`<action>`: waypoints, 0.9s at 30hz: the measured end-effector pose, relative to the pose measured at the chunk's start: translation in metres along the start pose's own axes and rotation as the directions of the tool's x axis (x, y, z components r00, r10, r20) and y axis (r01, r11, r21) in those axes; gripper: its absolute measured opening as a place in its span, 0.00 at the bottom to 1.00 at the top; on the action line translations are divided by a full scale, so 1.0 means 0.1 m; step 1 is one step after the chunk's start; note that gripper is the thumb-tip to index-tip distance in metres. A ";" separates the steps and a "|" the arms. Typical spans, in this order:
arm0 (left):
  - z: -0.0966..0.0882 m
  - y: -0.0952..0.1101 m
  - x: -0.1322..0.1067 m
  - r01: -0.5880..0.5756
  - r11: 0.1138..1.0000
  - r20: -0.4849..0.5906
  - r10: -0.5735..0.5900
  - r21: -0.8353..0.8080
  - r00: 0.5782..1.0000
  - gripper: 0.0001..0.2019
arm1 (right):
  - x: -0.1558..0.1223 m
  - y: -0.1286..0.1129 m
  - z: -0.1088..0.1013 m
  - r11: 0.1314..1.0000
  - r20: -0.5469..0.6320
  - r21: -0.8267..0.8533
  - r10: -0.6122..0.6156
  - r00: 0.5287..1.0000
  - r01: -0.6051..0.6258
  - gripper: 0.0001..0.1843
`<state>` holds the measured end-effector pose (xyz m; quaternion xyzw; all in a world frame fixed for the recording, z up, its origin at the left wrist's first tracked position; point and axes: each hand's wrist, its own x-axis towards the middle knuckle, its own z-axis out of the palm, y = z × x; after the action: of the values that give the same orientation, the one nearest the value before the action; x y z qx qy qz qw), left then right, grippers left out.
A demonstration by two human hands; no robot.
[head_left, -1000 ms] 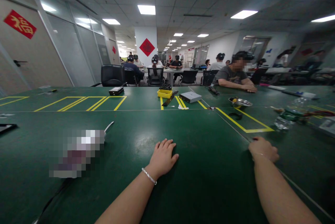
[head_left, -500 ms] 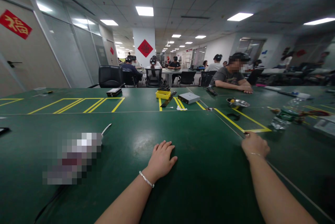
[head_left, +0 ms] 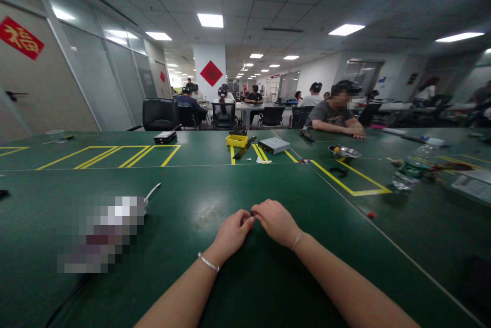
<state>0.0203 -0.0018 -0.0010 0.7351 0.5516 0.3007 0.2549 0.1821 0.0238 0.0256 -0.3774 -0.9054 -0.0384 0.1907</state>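
Observation:
My left hand [head_left: 232, 235] and my right hand [head_left: 276, 221] meet over the green table [head_left: 307, 287], fingertips together. Pinched between them is a small dark object [head_left: 252, 213], mostly covered by the fingers, too small to name. Both hands are closed, and each wears a bracelet at the wrist. A small red object [head_left: 371, 215] lies by itself to the right of my right hand. Left of my hands sits a blurred-out, pixelated item [head_left: 105, 236] with a white tip and a black cord.
Farther back stand a yellow bin [head_left: 237, 140], a silver-grey box [head_left: 273, 145], a metal bowl [head_left: 344, 152] and a black box [head_left: 165, 137]. A plastic bottle [head_left: 412, 169] lies at the right. A person [head_left: 333, 113] leans on the table's far side. Yellow tape marks the top.
My right hand has moved left from the tape corner to my left hand, uncovering the red object. My left hand, flat with fingers spread before, is now closed in a pinch.

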 end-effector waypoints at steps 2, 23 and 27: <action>-0.01 -0.01 0.01 -0.011 0.998 0.055 0.014 -0.063 0.998 0.17 | 0.01 -0.12 0.05 0.999 0.013 0.021 -0.048 0.999 0.047 0.12; -0.08 -0.01 0.04 0.097 0.938 -0.055 -0.123 -0.332 0.991 0.13 | -0.92 1.64 -0.27 0.330 -0.316 -0.213 0.868 0.384 -0.920 0.24; -0.06 -0.04 0.05 0.085 0.923 -0.066 -0.119 -0.375 0.991 0.13 | -1.22 1.92 -0.31 0.123 -0.185 -0.107 0.972 0.142 -0.987 0.25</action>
<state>0.0146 0.0045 0.0008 0.6299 0.5328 0.4179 0.3803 0.4047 0.0722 -0.0058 -0.8929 -0.4203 -0.0093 0.1610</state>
